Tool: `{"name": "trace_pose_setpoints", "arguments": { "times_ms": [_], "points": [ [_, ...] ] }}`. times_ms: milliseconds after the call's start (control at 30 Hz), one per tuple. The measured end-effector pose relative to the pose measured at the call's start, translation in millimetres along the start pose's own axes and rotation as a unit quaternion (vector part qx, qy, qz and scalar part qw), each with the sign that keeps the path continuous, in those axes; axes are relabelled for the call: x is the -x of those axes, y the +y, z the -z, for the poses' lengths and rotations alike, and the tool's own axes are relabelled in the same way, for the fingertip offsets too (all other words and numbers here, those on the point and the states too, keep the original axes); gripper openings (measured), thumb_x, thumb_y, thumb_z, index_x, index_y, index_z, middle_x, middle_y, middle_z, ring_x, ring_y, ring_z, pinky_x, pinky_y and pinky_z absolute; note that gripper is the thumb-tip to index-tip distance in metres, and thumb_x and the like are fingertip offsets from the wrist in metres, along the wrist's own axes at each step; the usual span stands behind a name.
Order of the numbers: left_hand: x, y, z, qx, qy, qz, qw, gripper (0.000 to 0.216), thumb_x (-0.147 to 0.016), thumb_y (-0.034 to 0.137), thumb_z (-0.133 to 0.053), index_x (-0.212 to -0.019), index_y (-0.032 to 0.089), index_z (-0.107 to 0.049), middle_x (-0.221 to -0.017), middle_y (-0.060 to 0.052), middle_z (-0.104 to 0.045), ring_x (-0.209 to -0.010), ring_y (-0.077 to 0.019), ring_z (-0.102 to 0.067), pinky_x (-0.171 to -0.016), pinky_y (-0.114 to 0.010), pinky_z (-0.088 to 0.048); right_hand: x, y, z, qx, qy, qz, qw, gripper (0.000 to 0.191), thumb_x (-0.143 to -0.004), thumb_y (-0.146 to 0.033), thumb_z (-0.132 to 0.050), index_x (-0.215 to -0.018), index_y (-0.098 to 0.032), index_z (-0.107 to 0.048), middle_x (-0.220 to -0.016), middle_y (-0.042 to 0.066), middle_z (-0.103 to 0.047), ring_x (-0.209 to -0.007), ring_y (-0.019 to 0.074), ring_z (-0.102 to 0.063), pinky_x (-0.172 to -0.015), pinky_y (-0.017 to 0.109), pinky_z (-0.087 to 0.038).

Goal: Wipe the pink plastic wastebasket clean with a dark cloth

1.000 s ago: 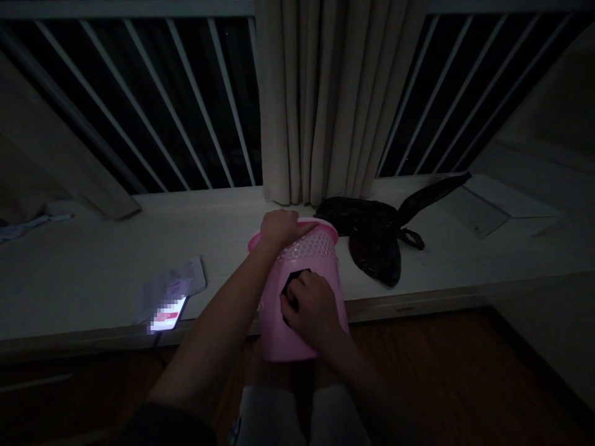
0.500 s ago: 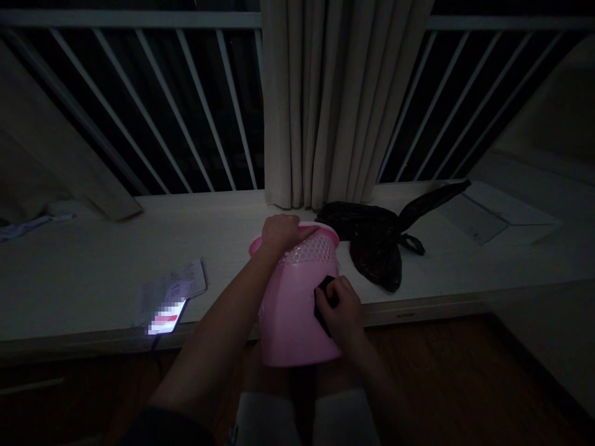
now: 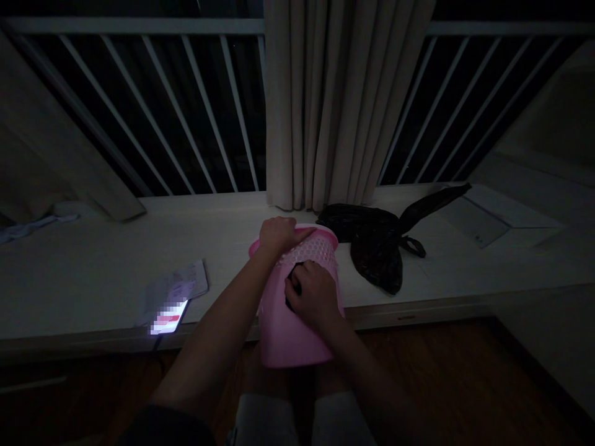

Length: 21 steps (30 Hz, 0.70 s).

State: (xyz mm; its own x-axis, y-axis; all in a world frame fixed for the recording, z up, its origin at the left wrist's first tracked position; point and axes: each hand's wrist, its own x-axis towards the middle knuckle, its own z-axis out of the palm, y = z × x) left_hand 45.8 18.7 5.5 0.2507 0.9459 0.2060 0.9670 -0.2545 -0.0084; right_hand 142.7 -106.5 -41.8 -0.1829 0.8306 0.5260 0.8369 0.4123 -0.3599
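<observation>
A pink plastic waste bin (image 3: 288, 334) with a perforated top band stands between my knees, in front of a pale window ledge (image 3: 93, 272). My left hand (image 3: 277, 234) is closed over the bin's near rim and steadies it. My right hand (image 3: 310, 292) presses a small dark pad or cloth (image 3: 292, 282) against the bin's outer wall just below the perforated band. Most of that dark thing is hidden under my fingers.
A black plastic bag (image 3: 376, 238) lies on the ledge right of the bin. A lit phone (image 3: 168, 316) and some papers (image 3: 179, 286) lie on the ledge at the left. Beige curtains (image 3: 325, 105) hang before a barred dark window. A flat sheet (image 3: 483, 217) rests far right.
My right hand has slid the dark pad from the bin's right side up and leftward to just under the perforated band. My left hand stays on the rim.
</observation>
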Motion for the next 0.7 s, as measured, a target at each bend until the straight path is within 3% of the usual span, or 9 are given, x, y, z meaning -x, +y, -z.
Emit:
{"name": "trace_pose_setpoints", "arguments": {
  "times_ms": [233,467,700],
  "points": [
    [-0.6,1.1,-0.5,0.009,-0.002,-0.002,1.0,0.089,-0.08,0.082,-0.018,-0.099,0.014,-0.073,-0.095,-0.018,-0.071,-0.091,-0.0318,-0.065,-0.078,-0.039,-0.044,43.2,-12.1,5.9,-0.002,-0.016,0.038,0.999,0.014,-0.08,-0.022,-0.06,-0.067,-0.021,-0.053,-0.074,0.003,-0.055,-0.073,0.0181,-0.048,-0.064,0.032,-0.03],
    [-1.1,1.8,-1.6,0.029,-0.003,-0.001,1.0,0.089,-0.079,0.083,-0.019,-0.098,0.014,-0.073,-0.094,-0.019,-0.07,-0.091,-0.0311,-0.064,-0.078,-0.04,-0.043,86.2,-5.3,9.6,-0.049,0.017,0.021,0.998,0.018,-0.083,-0.023,-0.058,-0.066,-0.021,-0.05,-0.071,0.002,-0.053,-0.071,0.0172,-0.047,-0.064,0.031,-0.031],
    [-2.6,7.1,-1.9,0.02,0.006,-0.011,1.0,0.09,-0.077,0.085,-0.021,-0.1,0.015,-0.073,-0.093,-0.018,-0.07,-0.089,-0.0307,-0.064,-0.077,-0.04,-0.044,82.8,10.2,12.6,-0.08,0.064,-0.014,0.995,0.023,-0.084,-0.021,-0.053,-0.064,-0.022,-0.042,-0.065,-0.001,-0.046,-0.064,0.0147,-0.045,-0.059,0.029,-0.031]
  ]
}}
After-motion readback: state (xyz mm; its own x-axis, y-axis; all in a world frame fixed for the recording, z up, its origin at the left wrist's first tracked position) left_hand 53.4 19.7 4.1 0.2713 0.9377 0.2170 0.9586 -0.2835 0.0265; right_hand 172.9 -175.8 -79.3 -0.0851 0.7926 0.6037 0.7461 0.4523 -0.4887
